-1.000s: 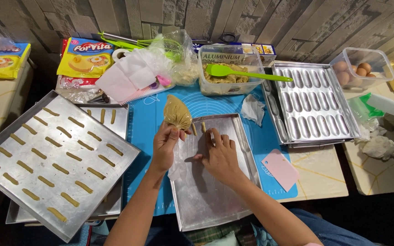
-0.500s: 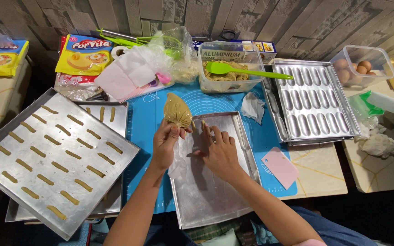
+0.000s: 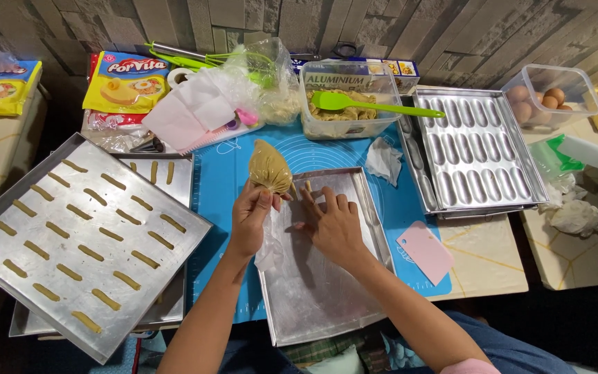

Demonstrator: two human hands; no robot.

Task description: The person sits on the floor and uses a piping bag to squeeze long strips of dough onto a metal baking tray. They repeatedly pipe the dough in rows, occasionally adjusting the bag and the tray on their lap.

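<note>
Both forearms are bare; a pink sleeve (image 3: pixel 475 366) edge shows at the right arm, blue trousers (image 3: pixel 520 346) below.

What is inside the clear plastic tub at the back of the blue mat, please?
The clear tub holds tan dough, and a green spatula lies across its rim, blade over the dough. The spatula blade and the tub's printed front wall cover part of the dough, so how full it is cannot be seen.

piping bag (image 3: pixel 269 168): tan | mat (image 3: pixel 219 181): blue | spatula (image 3: pixel 372 105): green | scraper (image 3: pixel 425 252): pink
</note>
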